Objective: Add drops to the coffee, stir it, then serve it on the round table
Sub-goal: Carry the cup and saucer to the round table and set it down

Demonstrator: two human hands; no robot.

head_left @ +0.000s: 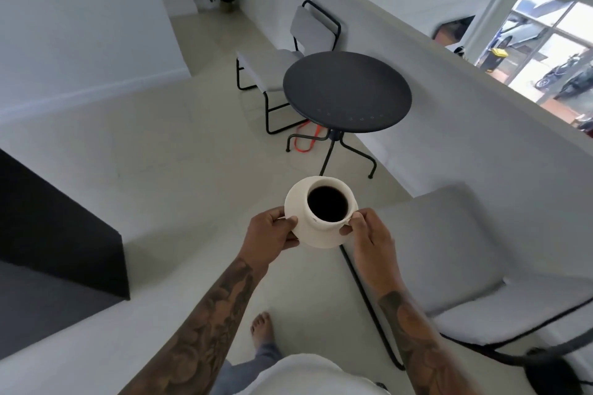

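Fingers of the left hand (272, 229) pinch the saucer (293, 202) rim at nine o'clock; the right hand (365, 231) pinches at three. Cup (321, 224) brims with coffee (327, 204), likely fragile, slosh-prone: level two-sided hold suits. Round table (346, 91) waits at twelve.

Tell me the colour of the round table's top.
Dark grey, almost black, matte; the round table shows clearly in the head view.

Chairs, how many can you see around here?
2. One grey-cushioned, black-framed chair stands beyond the round dark table; another grey-cushioned chair sits at the right, partly cut off. Others may be out of view.
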